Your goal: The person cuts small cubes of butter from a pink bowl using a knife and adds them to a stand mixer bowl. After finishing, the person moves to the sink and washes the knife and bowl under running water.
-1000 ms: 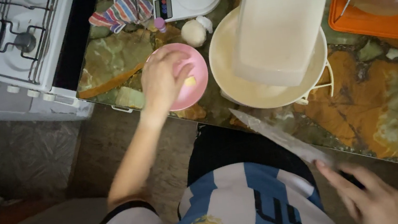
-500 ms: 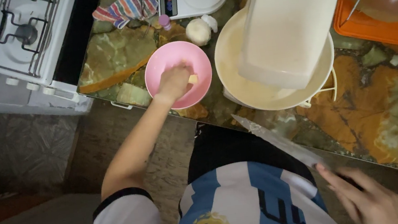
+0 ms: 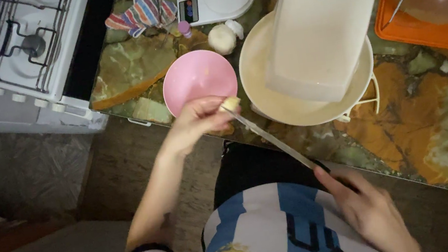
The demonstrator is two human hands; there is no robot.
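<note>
Dim kitchen, seen from above. Stone counter (image 3: 439, 116) mottled green, orange and brown, its glossy top catching weak light. White gas stove (image 3: 16, 60) stands just left of it, a dark gap between them. Below, grey-brown floor (image 3: 20, 179) in shadow, a reddish strip at lower left.

One head-worn camera looks almost straight down — close over the marbled desk (image 3: 439, 116) edge, the white stove (image 3: 18, 71) at far left, the wearer's striped shirt (image 3: 260, 235) filling the bottom.

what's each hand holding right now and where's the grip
Left hand pinches a small pale piece at its fingertips; right hand has its grip on the knife by its handle end.
</note>
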